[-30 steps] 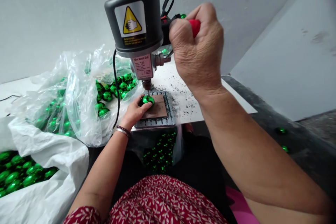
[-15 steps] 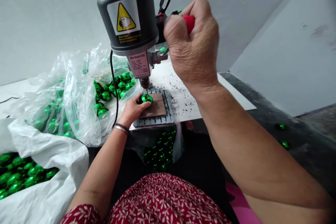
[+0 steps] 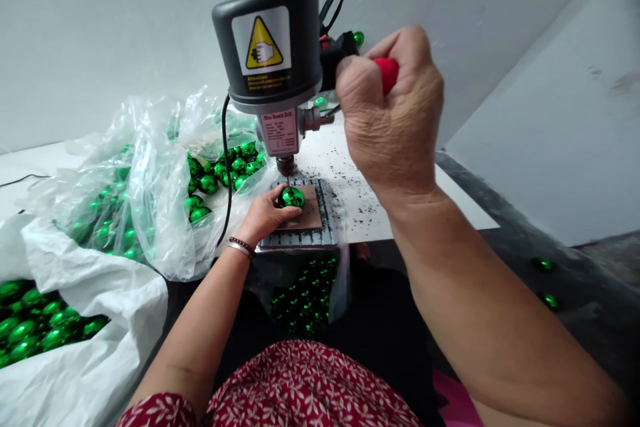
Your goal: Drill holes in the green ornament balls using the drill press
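Note:
Under the chuck of a small bench drill (image 3: 270, 47), a shiny green ball (image 3: 293, 198) rests on a brown board (image 3: 311, 210) on the drill's grey base (image 3: 327, 235). My left hand (image 3: 267, 215) grips the ball from its left side, thumb at the front and fingers behind. The thin bit reaches down to the ball's top; whether it has entered the ball I cannot tell. Raised at the drill's right, my right hand (image 3: 393, 107) is closed around the feed lever's red knob (image 3: 387, 73).
Clear plastic bags (image 3: 150, 193) of green balls lie on the white table (image 3: 370, 213) at left. A white sack (image 3: 125, 300) with more balls stands lower left. Another bag of balls (image 3: 305, 297) hangs below the front edge. Dark shavings litter the table; two balls (image 3: 550, 300) lie on the floor.
The view has shifted, so the drill and both hands appear farther right and slightly lower. Both hands keep their holds on the ball and the knob.

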